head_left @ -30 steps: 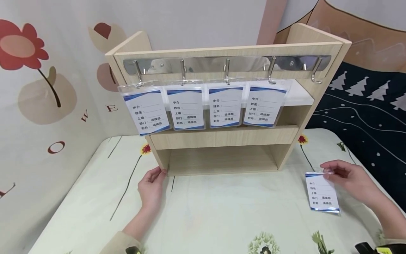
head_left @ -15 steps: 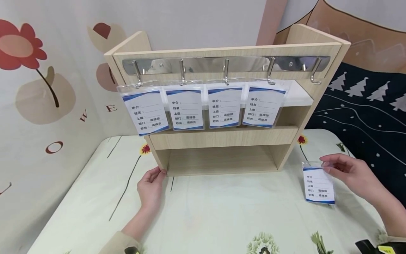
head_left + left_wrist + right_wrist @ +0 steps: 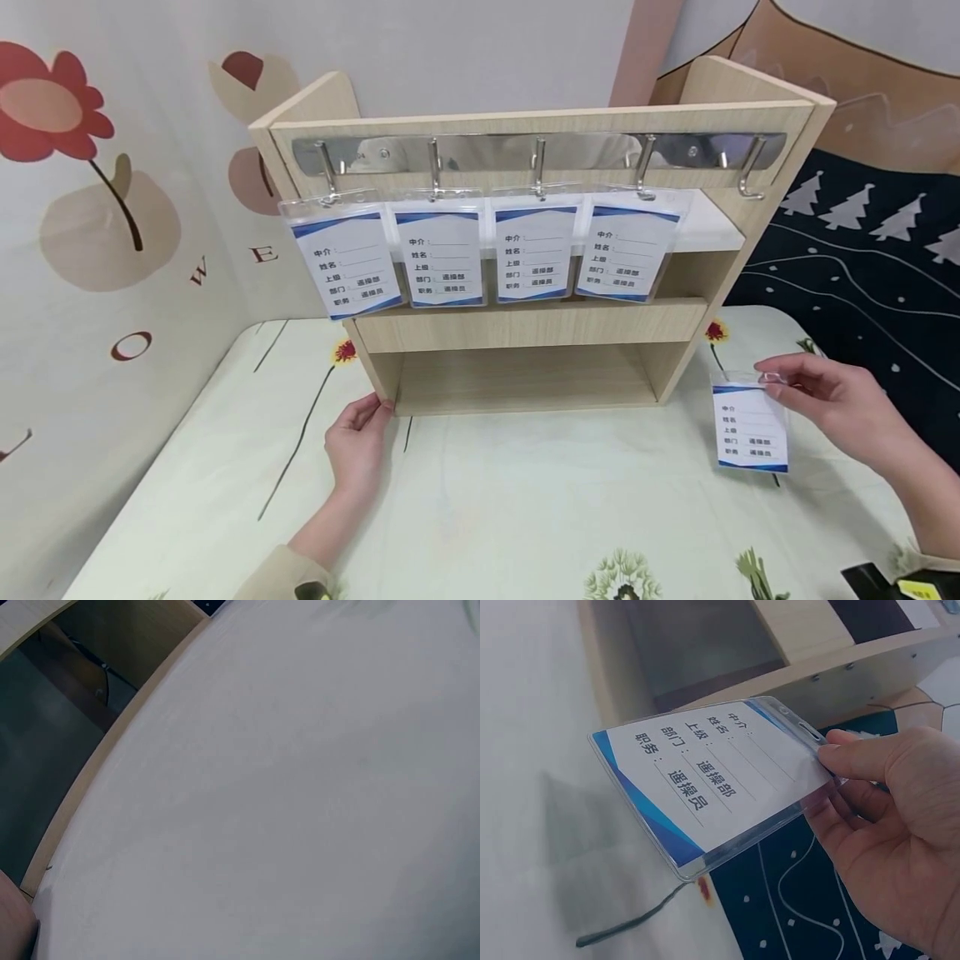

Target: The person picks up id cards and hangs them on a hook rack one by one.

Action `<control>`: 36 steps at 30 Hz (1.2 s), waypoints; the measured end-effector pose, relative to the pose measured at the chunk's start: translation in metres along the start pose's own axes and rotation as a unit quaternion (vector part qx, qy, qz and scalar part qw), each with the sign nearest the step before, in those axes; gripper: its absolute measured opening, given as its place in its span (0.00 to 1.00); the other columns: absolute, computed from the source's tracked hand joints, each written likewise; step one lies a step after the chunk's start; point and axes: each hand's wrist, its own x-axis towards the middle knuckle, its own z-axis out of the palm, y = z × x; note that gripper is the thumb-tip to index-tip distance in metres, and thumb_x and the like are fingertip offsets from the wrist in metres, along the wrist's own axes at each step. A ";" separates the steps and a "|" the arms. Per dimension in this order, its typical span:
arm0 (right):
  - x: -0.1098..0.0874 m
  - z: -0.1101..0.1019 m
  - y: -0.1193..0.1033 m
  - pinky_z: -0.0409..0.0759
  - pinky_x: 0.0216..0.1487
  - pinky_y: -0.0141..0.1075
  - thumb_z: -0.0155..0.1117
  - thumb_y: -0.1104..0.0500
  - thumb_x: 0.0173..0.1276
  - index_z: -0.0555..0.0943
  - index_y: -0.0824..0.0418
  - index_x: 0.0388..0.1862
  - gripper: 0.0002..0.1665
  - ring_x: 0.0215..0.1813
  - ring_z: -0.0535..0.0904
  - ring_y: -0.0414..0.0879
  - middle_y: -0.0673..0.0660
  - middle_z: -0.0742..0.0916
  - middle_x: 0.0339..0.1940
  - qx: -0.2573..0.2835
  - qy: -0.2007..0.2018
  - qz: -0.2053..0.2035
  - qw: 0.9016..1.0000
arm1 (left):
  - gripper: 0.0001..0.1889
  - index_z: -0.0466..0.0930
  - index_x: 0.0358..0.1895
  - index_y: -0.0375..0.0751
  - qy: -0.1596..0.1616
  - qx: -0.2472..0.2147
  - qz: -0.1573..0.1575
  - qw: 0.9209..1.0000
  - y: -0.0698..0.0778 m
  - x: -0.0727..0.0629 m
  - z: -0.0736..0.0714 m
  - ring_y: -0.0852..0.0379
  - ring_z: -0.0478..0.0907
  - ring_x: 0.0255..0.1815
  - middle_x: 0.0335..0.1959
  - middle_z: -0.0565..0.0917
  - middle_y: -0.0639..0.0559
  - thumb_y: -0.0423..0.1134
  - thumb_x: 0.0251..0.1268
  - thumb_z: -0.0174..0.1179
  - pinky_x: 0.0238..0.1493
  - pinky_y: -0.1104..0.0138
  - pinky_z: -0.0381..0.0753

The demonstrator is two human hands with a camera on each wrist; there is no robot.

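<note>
My right hand (image 3: pixel 836 408) pinches a clear-sleeved badge (image 3: pixel 752 427) by its top right corner, in the air right of the wooden shelf. The right wrist view shows the same badge (image 3: pixel 705 776) tilted, its printed side visible, the thumb over its slotted end. My left hand (image 3: pixel 357 442) holds the lower left corner of the wooden shelf (image 3: pixel 525 327) between thumb and fingers. On the shelf front is a metal hook rail (image 3: pixel 487 154). Several like badges (image 3: pixel 450 258) hang there, one per hook, and the rightmost hook (image 3: pixel 750 171) bears none.
A pale flower-printed cloth (image 3: pixel 525 492) covers the surface under the shelf. Behind stands a light printed curtain (image 3: pixel 487 58); a dark cloth with white trees (image 3: pixel 870 242) hangs at the right. The shelf has a low bottom compartment (image 3: pixel 525 379).
My right hand has lifted the badge upward and slightly left from lower on the right. My left hand stays at the shelf's corner, and the hanging badges have not moved.
</note>
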 end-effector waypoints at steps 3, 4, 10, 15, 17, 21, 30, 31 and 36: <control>0.000 -0.001 -0.006 0.75 0.35 0.19 0.65 0.71 0.72 0.84 0.65 0.54 0.13 0.37 0.75 0.35 0.29 0.81 0.43 -0.001 0.007 -0.005 1.000 | 0.15 0.82 0.56 0.28 -0.001 0.001 0.000 1.000 0.001 0.000 0.000 0.77 0.82 0.38 0.55 0.85 0.33 0.33 0.72 0.63 0.43 0.81 0.81; 0.000 -0.001 -0.008 0.75 0.35 0.19 0.65 0.71 0.72 0.84 0.65 0.54 0.14 0.37 0.75 0.35 0.29 0.81 0.43 -0.002 0.009 -0.007 1.000 | 0.15 0.82 0.56 0.27 -0.001 0.001 0.000 1.000 0.001 0.000 0.000 0.77 0.82 0.38 0.54 0.85 0.33 0.33 0.72 0.63 0.43 0.81 0.81; 0.002 -0.003 -0.023 0.76 0.36 0.17 0.67 0.72 0.70 0.85 0.63 0.54 0.15 0.37 0.76 0.33 0.31 0.82 0.44 -0.007 0.017 -0.020 1.000 | 0.14 0.82 0.55 0.27 -0.002 -0.001 0.004 1.000 0.002 0.000 0.001 0.77 0.82 0.38 0.54 0.85 0.32 0.32 0.72 0.63 0.43 0.81 0.81; 0.004 -0.004 -0.033 0.76 0.38 0.16 0.67 0.73 0.69 0.85 0.63 0.53 0.16 0.37 0.76 0.32 0.31 0.82 0.43 -0.007 0.015 -0.038 0.999 | 0.15 0.82 0.56 0.27 -0.002 0.001 0.004 1.000 0.002 0.000 0.000 0.77 0.82 0.38 0.54 0.85 0.32 0.33 0.72 0.63 0.43 0.81 0.81; 0.005 -0.004 -0.037 0.77 0.38 0.16 0.67 0.73 0.69 0.85 0.63 0.53 0.16 0.37 0.76 0.33 0.32 0.82 0.43 -0.006 0.014 -0.042 0.999 | 0.15 0.82 0.56 0.27 0.000 0.000 0.003 1.000 0.001 0.000 0.000 0.77 0.82 0.38 0.54 0.85 0.32 0.33 0.72 0.63 0.43 0.81 0.81; 0.005 -0.005 -0.043 0.77 0.37 0.18 0.67 0.73 0.70 0.85 0.61 0.53 0.16 0.37 0.76 0.35 0.34 0.83 0.43 -0.005 0.010 -0.042 0.999 | 0.15 0.82 0.55 0.27 0.004 -0.002 0.003 1.000 0.000 0.000 0.001 0.77 0.82 0.38 0.54 0.85 0.32 0.32 0.72 0.63 0.43 0.81 0.81; 0.000 -0.006 -0.051 0.77 0.38 0.18 0.67 0.75 0.68 0.86 0.61 0.51 0.16 0.37 0.77 0.35 0.34 0.85 0.43 0.016 0.014 -0.059 0.998 | 0.15 0.82 0.56 0.27 0.000 0.002 0.001 1.000 0.002 -0.001 0.001 0.78 0.82 0.38 0.54 0.85 0.32 0.32 0.72 0.63 0.43 0.81 0.81; -0.001 -0.006 -0.052 0.77 0.38 0.18 0.67 0.75 0.68 0.86 0.61 0.51 0.16 0.37 0.77 0.34 0.34 0.85 0.43 0.018 0.014 -0.061 0.998 | 0.15 0.82 0.56 0.27 0.000 0.002 0.001 1.000 0.002 -0.001 0.001 0.78 0.82 0.38 0.54 0.85 0.32 0.32 0.72 0.63 0.43 0.81 0.81; -0.001 -0.007 -0.057 0.77 0.39 0.17 0.67 0.76 0.67 0.87 0.61 0.50 0.16 0.37 0.78 0.33 0.35 0.86 0.43 0.022 0.017 -0.073 0.997 | 0.14 0.82 0.55 0.27 0.004 0.002 0.003 1.000 0.002 0.000 0.001 0.78 0.82 0.38 0.54 0.85 0.32 0.32 0.71 0.64 0.43 0.81 0.81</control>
